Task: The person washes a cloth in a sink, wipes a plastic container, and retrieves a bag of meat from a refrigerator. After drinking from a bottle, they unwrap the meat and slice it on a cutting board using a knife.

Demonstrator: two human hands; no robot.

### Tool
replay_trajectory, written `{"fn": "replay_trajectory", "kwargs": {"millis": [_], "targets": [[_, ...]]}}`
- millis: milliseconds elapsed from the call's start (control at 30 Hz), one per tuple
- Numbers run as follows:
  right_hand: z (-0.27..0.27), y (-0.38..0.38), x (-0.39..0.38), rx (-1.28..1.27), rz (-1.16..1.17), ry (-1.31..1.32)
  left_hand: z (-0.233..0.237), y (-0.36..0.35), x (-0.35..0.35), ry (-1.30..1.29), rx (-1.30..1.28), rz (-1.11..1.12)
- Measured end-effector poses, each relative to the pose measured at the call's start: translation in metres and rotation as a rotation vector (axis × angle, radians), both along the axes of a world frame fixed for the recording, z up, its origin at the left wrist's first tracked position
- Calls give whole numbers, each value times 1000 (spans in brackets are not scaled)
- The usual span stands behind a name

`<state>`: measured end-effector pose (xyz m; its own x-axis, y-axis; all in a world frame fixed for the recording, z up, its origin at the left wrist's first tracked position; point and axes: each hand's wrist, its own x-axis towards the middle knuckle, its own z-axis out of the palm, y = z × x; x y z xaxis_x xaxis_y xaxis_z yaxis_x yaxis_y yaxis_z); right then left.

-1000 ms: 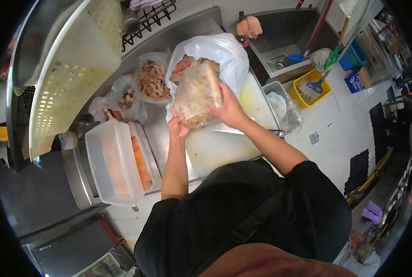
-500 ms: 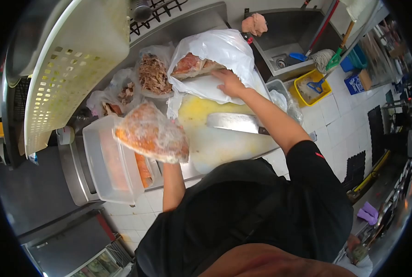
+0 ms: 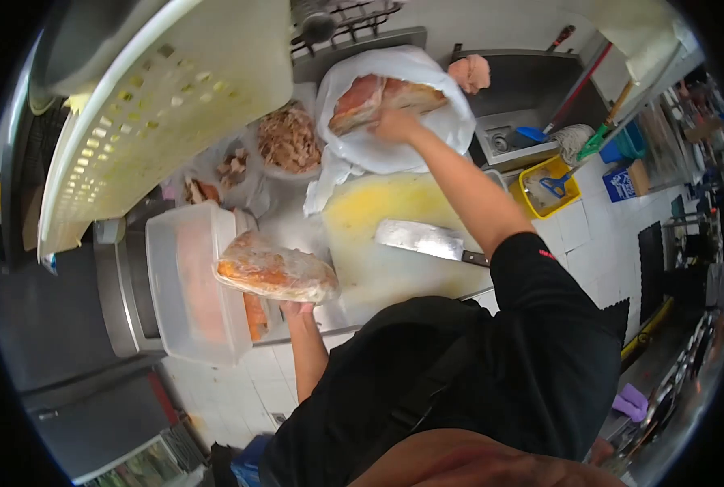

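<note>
Taking the cutting board (image 3: 378, 276) as the clock's centre, your left hand (image 3: 298, 308) was at eight o'clock, bearing a wrapped piece of meat (image 3: 277, 269) from beneath. Your palm was against its underside, the fingers mostly hidden by it, and the piece lay on its side above the counter's near edge, just beside the translucent tub.

Your right hand (image 3: 396, 126) reached to twelve o'clock, into the mouth of the white bag (image 3: 453, 130). Its fingers met the lower edge of the second piece of meat (image 3: 362, 97), but they were blurred, and you could not tell from them whether they had closed on it. That piece lay well inside the bag, reddish on its upper left and paler toward the right.

A clear bag (image 3: 307, 99) toward half past ten was filled with shredded brown meat (image 3: 287, 142). Near ten o'clock, a smaller clear bag (image 3: 253, 191) held a few chunks (image 3: 232, 166).

At nine o'clock stood the translucent tub (image 3: 179, 276), with pinkish orange showing through its wall; an orange slab (image 3: 255, 315) showed just to its right. The yellow bucket (image 3: 574, 195) at two o'clock contained a blue-handled tool (image 3: 555, 185). On the board, the broad knife (image 3: 418, 236) pointed its handle toward three o'clock.
</note>
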<state>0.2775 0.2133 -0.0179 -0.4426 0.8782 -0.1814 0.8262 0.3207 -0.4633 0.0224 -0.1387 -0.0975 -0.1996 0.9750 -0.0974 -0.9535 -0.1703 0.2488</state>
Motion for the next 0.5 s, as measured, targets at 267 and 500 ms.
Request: {"fn": "replay_trajectory", "kwargs": {"millis": [267,500], "targets": [[62,-212,17,-450,241,948,52,42,34,706,-196,-108],[37,-193,64,335,372,790,86,97,21,928,38,-441]]}}
